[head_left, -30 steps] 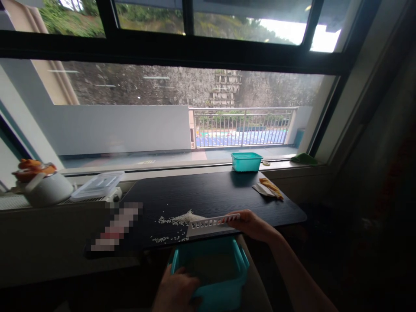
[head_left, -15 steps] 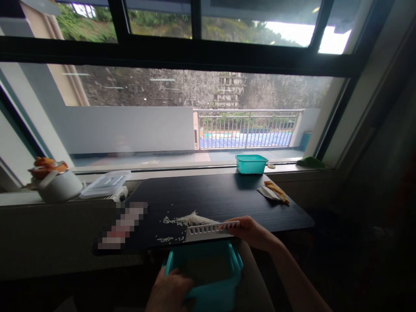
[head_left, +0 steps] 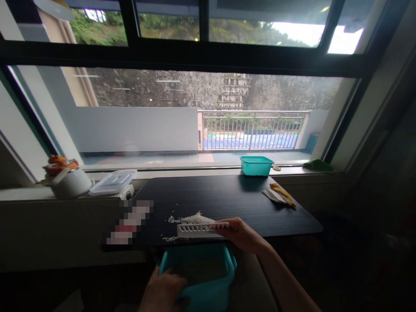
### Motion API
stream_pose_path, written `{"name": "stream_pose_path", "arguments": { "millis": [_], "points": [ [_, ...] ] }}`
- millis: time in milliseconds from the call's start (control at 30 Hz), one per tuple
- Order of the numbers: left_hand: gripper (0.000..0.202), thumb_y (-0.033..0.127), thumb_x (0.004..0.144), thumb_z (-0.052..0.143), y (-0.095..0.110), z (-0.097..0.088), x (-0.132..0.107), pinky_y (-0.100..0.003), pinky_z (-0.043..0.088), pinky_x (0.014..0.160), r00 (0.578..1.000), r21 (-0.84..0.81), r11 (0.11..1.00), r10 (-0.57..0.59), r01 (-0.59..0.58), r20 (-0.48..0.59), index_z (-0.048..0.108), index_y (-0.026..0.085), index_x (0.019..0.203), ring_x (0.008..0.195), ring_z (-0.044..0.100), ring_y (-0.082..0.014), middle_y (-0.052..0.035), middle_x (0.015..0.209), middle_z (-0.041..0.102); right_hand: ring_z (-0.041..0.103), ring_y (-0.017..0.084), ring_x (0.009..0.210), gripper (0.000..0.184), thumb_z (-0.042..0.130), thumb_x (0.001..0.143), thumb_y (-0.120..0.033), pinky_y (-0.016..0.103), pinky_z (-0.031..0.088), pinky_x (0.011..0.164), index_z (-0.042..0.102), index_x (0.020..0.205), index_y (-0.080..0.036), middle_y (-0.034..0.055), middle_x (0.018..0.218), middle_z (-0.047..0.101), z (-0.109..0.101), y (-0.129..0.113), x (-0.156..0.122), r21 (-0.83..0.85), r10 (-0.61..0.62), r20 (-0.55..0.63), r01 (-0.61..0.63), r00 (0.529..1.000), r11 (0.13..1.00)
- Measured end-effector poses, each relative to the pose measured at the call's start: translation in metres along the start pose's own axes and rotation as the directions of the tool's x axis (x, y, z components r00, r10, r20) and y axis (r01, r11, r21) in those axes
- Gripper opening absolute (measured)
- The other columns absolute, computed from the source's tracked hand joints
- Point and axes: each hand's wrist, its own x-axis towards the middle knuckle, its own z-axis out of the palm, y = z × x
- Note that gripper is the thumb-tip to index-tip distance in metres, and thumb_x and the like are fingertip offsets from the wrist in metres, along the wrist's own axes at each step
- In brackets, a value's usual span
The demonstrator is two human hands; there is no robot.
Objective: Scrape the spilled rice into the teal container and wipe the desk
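Observation:
My right hand (head_left: 238, 234) grips one end of a white slotted plastic strip (head_left: 198, 229) that lies along the near edge of the black table (head_left: 227, 197). Just behind the strip sits a small pile of white rice grains (head_left: 190, 219), with loose grains scattered to its left. Below the table edge, my left hand (head_left: 162, 291) holds the near left rim of a teal plastic basket (head_left: 198, 271), directly under the strip. The fingers of the left hand are wrapped on the rim.
A second teal basket (head_left: 256, 165) stands at the table's far edge, with a wrapper (head_left: 278, 194) near it. On the sill at left are a white pot (head_left: 69, 182) and a clear lidded box (head_left: 113, 182). A green cloth (head_left: 316, 164) lies at the right.
The strip and my right hand have slid a little to the left along the table edge, closer to the rice. The basket under the edge has shifted left with my left hand.

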Motion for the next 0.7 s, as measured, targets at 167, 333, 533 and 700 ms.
{"name": "stream_pose_path", "arguments": {
  "millis": [167, 333, 533, 700],
  "points": [
    [0.016, 0.021, 0.074, 0.053, -0.002, -0.010, -0.001, -0.035, 0.038, 0.088, 0.998, 0.027, 0.999, -0.033, 0.032, 0.051, 0.069, 0.021, 0.077, 0.097, 0.062, -0.0236, -0.0051, 0.097, 0.072, 0.061, 0.017, 0.078, 0.038, 0.058, 0.089, -0.047, 0.027, 0.047, 0.072, 0.073, 0.105, -0.016, 0.0018, 0.088, 0.071, 0.002, -0.001, 0.001, 0.017, 0.002, 0.016, -0.002, 1.000, 1.000],
    [0.015, 0.025, 0.074, 0.053, -0.014, -0.010, -0.001, -0.038, 0.036, 0.093, 0.997, -0.018, 1.000, -0.024, 0.026, 0.077, 0.068, 0.022, 0.075, 0.095, 0.063, -0.0228, -0.0036, 0.093, 0.072, 0.058, 0.015, 0.071, 0.036, 0.057, 0.090, -0.044, 0.026, 0.046, 0.067, 0.074, 0.101, -0.014, 0.0014, 0.080, 0.070, 0.012, -0.004, 0.022, -0.062, -0.041, -0.052, 0.038, 0.998, 0.997],
    [0.016, 0.022, 0.073, 0.052, -0.023, -0.009, -0.004, -0.040, 0.036, 0.095, 0.999, -0.041, 0.999, -0.030, 0.031, 0.018, 0.068, 0.022, 0.074, 0.093, 0.063, -0.0228, -0.0032, 0.089, 0.072, 0.059, 0.015, 0.074, 0.037, 0.058, 0.089, -0.045, 0.026, 0.046, 0.069, 0.074, 0.105, -0.017, 0.0001, 0.082, 0.070, 0.020, -0.001, 0.023, -0.014, -0.027, -0.011, 0.027, 1.000, 1.000],
    [0.020, 0.022, 0.073, 0.052, -0.022, -0.015, -0.005, -0.036, 0.042, 0.086, 0.994, -0.002, 0.995, -0.100, 0.100, 0.040, 0.071, 0.022, 0.079, 0.099, 0.063, -0.0249, -0.0063, 0.098, 0.071, 0.056, 0.015, 0.073, 0.039, 0.057, 0.089, -0.046, 0.025, 0.043, 0.066, 0.074, 0.102, -0.013, 0.0009, 0.079, 0.068, 0.020, -0.008, 0.015, 0.003, 0.007, 0.054, -0.007, 0.999, 1.000]
  ]
}}
